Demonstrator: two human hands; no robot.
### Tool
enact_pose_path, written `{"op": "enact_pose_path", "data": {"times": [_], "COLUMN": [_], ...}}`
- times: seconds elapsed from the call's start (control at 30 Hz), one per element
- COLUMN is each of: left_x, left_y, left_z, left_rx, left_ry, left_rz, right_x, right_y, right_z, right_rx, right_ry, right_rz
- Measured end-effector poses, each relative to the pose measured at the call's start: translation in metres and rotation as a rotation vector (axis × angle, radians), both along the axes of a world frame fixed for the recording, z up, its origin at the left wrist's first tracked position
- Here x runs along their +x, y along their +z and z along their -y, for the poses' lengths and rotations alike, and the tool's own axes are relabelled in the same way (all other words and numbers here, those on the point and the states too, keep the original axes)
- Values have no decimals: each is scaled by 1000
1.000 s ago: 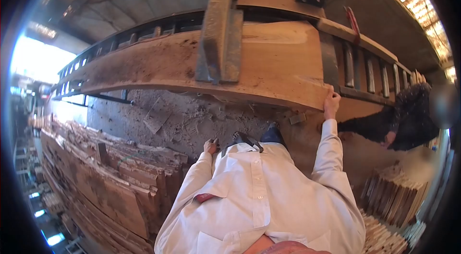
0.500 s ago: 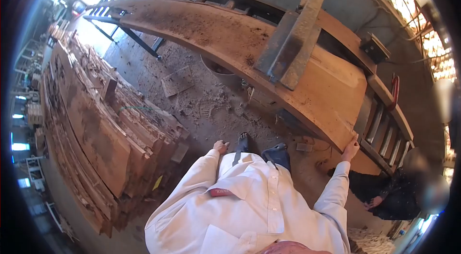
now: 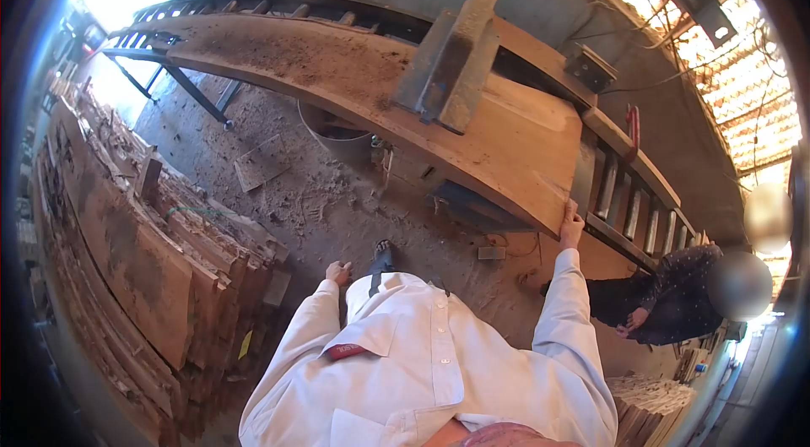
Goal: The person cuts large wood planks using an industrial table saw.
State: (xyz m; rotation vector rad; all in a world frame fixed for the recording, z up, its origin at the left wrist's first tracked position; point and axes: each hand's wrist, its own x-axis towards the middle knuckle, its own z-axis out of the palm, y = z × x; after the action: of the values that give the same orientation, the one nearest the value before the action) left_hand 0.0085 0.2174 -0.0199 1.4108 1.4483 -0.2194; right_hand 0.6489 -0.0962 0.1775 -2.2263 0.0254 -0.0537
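A long, wide wooden board (image 3: 515, 151) lies along a roller conveyor (image 3: 641, 215) and passes under the metal housing (image 3: 468, 50) of a woodworking machine. Past the housing its surface looks smooth and bare; on the far side, brown sawdust covers it. My right hand (image 3: 571, 226) grips the board's near end corner, thumb and fingers around the edge. Low at my side hangs my left hand (image 3: 338, 272), holding nothing, its fingers loosely apart, between my body and the stack of planks.
Rough planks (image 3: 139, 278) are stacked high on the left. A round bin (image 3: 337, 139) stands below the machine on the sawdust-strewn floor. Another person (image 3: 666, 295) is at the right, near the conveyor's end. A red clamp (image 3: 632, 130) sits on the conveyor's far rail.
The whole view has shifted, so machine and board appear further left and slightly higher. My right hand stays on the board's corner. More of the other person shows now.
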Motion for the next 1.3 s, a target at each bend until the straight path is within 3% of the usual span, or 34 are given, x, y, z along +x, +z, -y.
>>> {"op": "enact_pose_path", "data": {"times": [0.1,0.2,0.3,0.37,0.43,0.6,0.73,0.83,0.97,1.13,1.3], "left_x": [-8,1,-1,1,15,102,149,162,159,154,151], "left_y": [0,67,74,66,74,202,239,261,302,337,389], "left_z": [11,24,35,43,48,73,101,125,141,151,156], "left_rx": [42,38,-35,-99,-183,-317,-598,-755,-668,-545,-487], "left_ry": [-82,-93,51,190,287,207,236,186,168,237,211], "left_rz": [-19,-28,12,183,359,801,1096,1068,945,931,899], "right_x": [3,-22,-67,-100,-138,-231,-274,-289,-301,-309,-324], "right_y": [-13,6,17,23,40,56,77,74,97,126,207], "right_z": [9,10,22,31,38,64,83,96,111,124,131], "right_rx": [63,42,49,12,156,253,164,171,125,492,761], "right_ry": [48,66,62,55,107,106,99,121,165,220,306], "right_rz": [-33,-170,-248,-245,-282,-313,-383,-361,-404,-505,-576]}}
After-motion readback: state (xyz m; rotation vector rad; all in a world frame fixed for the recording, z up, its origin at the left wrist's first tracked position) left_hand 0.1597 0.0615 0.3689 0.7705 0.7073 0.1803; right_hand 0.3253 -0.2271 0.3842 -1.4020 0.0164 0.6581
